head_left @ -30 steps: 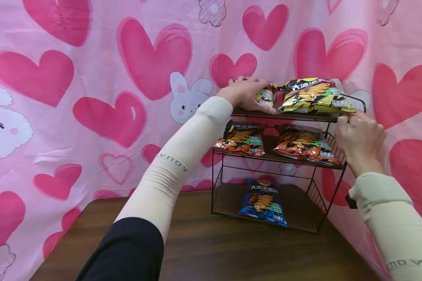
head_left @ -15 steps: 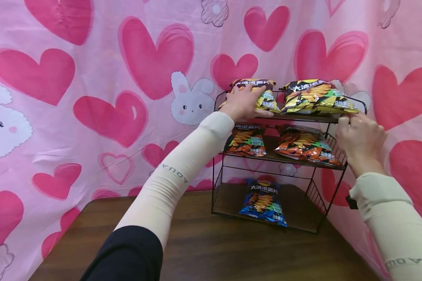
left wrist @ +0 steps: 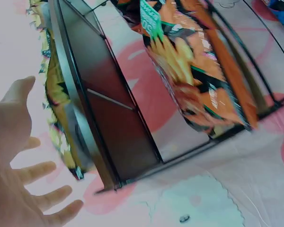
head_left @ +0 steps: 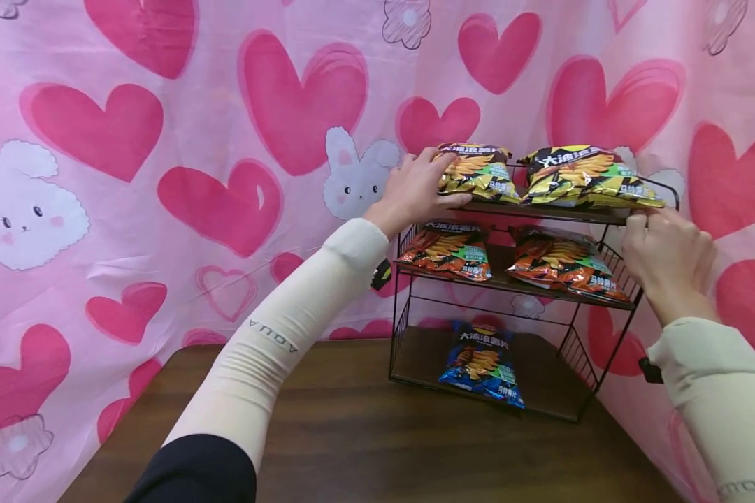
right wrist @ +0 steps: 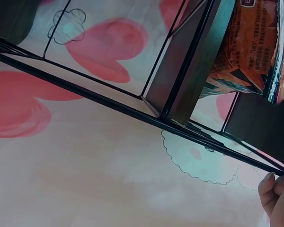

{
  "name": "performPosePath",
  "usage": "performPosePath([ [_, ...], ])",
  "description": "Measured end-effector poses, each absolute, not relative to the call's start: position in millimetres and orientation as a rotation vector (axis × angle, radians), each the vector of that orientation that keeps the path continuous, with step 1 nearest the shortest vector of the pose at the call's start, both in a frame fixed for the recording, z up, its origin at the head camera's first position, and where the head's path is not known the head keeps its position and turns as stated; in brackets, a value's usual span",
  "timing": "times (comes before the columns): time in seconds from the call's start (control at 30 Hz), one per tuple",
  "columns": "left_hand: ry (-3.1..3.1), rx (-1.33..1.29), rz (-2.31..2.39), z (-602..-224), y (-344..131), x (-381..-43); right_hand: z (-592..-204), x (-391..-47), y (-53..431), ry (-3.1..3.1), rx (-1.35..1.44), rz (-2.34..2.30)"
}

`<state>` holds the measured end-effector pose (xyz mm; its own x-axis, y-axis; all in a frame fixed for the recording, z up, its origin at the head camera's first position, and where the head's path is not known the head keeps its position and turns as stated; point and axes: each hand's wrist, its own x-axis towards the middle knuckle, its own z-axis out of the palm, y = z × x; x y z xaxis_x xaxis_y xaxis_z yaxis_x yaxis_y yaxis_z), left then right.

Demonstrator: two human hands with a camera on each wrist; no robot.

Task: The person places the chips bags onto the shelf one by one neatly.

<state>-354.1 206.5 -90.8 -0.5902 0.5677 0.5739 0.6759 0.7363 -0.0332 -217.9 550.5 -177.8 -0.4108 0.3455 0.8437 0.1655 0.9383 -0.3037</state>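
Observation:
My left hand (head_left: 415, 187) is at the left end of the rack's top shelf, fingers spread beside a yellow bag of potato chips (head_left: 478, 171). In the left wrist view that hand (left wrist: 19, 165) has its fingers extended and apart, with the yellow bag (left wrist: 61, 118) just beyond them. A second yellow chip bag (head_left: 585, 178) lies on the right half of the top shelf. My right hand (head_left: 670, 255) grips the top right front corner of the black wire rack (head_left: 623, 335). The right wrist view shows its curled fingers (right wrist: 267, 189) at the frame.
Two orange chip bags, left (head_left: 449, 250) and right (head_left: 566, 262), lie on the middle shelf. A blue chip bag (head_left: 483, 367) leans on the bottom shelf. The rack stands on a brown wooden table (head_left: 352, 433), before a pink heart-patterned curtain (head_left: 214, 126).
My left hand has drawn back leftward off the left yellow bag, uncovering its front. The head view has shifted a little left. My right hand keeps its grip on the rack.

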Motion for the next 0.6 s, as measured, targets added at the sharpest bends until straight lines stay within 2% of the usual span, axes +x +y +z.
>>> performPosePath([
  [0.37, -2.073, -0.955, -0.526, -120, 159, -336, -180, -212, 565, -2.032, -0.369, 0.149],
  [0.6, -1.972, -0.992, -0.651, -153, 136, -334, -187, -200, 576, -1.865, -0.234, 0.122],
])
